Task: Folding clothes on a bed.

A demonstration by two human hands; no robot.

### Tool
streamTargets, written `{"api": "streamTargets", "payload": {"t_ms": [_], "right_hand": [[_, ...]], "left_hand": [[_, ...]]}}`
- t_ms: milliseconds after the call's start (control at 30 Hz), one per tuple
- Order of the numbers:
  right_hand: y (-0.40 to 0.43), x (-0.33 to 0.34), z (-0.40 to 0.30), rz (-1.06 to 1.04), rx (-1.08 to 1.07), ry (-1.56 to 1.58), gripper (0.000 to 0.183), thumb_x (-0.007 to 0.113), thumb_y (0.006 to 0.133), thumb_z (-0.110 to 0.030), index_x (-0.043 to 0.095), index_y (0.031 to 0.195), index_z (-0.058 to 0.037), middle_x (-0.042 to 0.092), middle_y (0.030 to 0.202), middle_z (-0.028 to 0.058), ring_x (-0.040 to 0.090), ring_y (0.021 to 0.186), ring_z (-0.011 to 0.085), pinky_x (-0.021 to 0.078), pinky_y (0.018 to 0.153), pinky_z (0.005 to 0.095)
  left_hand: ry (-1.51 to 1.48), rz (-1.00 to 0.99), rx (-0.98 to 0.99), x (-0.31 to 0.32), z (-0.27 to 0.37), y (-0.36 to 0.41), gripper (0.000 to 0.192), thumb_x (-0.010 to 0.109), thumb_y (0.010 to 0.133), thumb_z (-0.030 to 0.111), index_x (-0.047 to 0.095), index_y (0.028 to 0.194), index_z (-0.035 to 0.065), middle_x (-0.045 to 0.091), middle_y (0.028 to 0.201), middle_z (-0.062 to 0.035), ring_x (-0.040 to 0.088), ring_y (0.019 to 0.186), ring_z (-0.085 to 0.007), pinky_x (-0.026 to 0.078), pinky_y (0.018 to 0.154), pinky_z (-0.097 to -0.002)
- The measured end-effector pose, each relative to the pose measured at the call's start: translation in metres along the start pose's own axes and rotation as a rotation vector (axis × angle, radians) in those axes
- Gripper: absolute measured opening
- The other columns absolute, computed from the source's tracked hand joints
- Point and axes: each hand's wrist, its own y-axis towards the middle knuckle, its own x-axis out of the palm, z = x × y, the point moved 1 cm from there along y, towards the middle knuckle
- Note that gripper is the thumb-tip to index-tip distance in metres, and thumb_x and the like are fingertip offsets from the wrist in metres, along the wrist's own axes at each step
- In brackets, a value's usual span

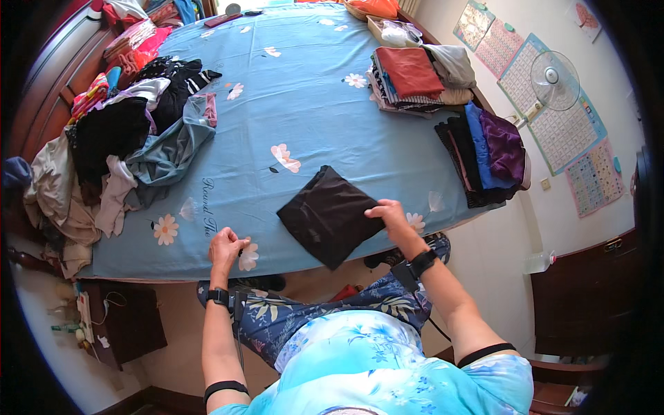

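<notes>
A folded black garment (332, 215) is in front of me, near the front edge of the bed. My right hand (390, 215) grips its right corner between thumb and fingers. To the left of it, my left hand (225, 250) is over the blue flowered bedsheet (244, 207) with its fingers curled in. I see nothing held in it. Further left lies a loose heap of clothes, with a black garment (111, 137), a grey-blue garment (174, 148) and a pale pink one (116, 194).
Folded clothes are stacked at the right, a red one (407, 72) topping one pile, a purple one (502, 145) in the nearer group. An open box (384, 36) stands behind them. A fan (554, 80) is beyond the right edge. A wooden headboard (57, 67) borders the left.
</notes>
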Motion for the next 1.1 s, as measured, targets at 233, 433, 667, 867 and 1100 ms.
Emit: {"api": "streamTargets", "payload": {"t_ms": [233,433,667,867,1100], "right_hand": [[-0.027,-0.008,0.044,0.038,0.224,0.370,0.040,0.074,0.079,-0.038,0.060,0.108,-0.0154,0.064,0.101,-0.0012,0.060,0.091,0.0161,0.0442,0.076,0.0382],[-0.037,0.011,0.048,0.037,0.281,0.270,0.033,0.077,0.076,-0.030,0.063,0.100,-0.0132,0.062,0.093,-0.0014,0.054,0.080,0.0131,0.0423,0.070,0.0305],[-0.032,0.021,0.039,-0.012,0.256,0.279,0.022,0.074,0.073,-0.014,0.066,0.093,-0.0073,0.063,0.092,0.0021,0.055,0.084,0.0157,0.0383,0.071,0.0315],[-0.036,0.020,0.042,-0.105,0.301,0.485,0.031,0.072,0.079,-0.019,0.063,0.106,-0.0065,0.064,0.101,0.0033,0.060,0.096,0.0186,0.0486,0.077,0.0375],[-0.024,0.021,0.044,-0.158,0.402,0.465,0.027,0.066,0.085,-0.007,0.059,0.111,-0.0016,0.064,0.101,0.0068,0.064,0.090,0.0211,0.0546,0.078,0.0413]], "left_hand": [[0.030,-0.049,-0.047,0.000,0.002,0.001,0.036,0.081,0.064,0.033,0.055,0.067,0.0085,0.062,0.064,-0.0057,0.059,0.062,-0.0220,0.045,0.058,-0.0366],[0.014,-0.030,0.006,0.009,-0.013,0.011,0.036,0.080,0.065,0.033,0.055,0.067,0.0067,0.061,0.063,-0.0084,0.059,0.061,-0.0240,0.045,0.056,-0.0384],[0.021,-0.053,0.007,0.002,-0.005,0.006,0.036,0.080,0.066,0.034,0.055,0.067,0.0076,0.062,0.063,-0.0060,0.059,0.062,-0.0218,0.045,0.057,-0.0358],[-0.004,-0.074,-0.032,0.001,-0.004,0.007,0.036,0.080,0.065,0.034,0.056,0.067,0.0083,0.061,0.062,-0.0043,0.058,0.060,-0.0188,0.044,0.056,-0.0339],[0.053,-0.104,-0.057,-0.001,0.002,0.014,0.036,0.081,0.062,0.034,0.056,0.064,0.0084,0.060,0.060,-0.0045,0.057,0.058,-0.0193,0.043,0.055,-0.0348]]}}
